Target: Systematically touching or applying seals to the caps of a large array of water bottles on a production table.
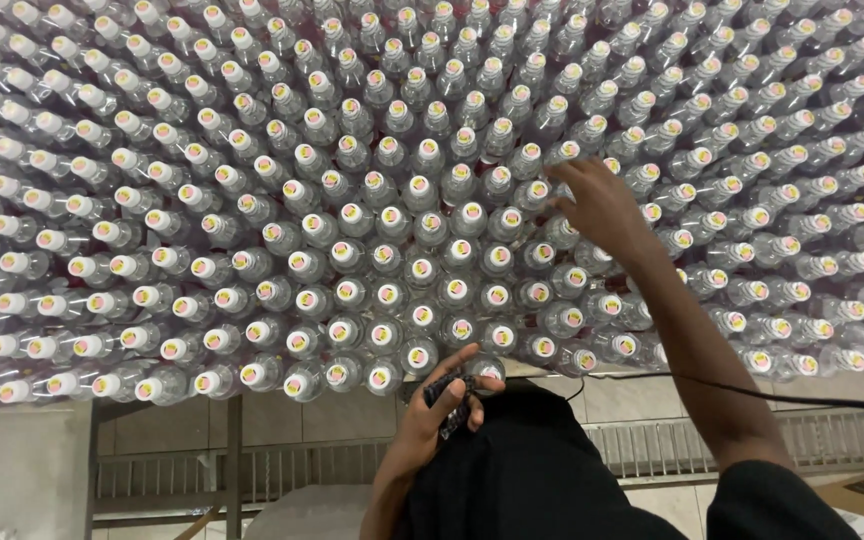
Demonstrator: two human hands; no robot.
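Where bottles crowd, right hand atop.

Single head-worn view looked steeply down, close over the bottles; floor lay at the near edge.

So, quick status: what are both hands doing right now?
Right hand out over the capped clear bottles, fingers touching caps. Left hand near the body, gripping a small dark object. Thin black cable crosses under the right arm.
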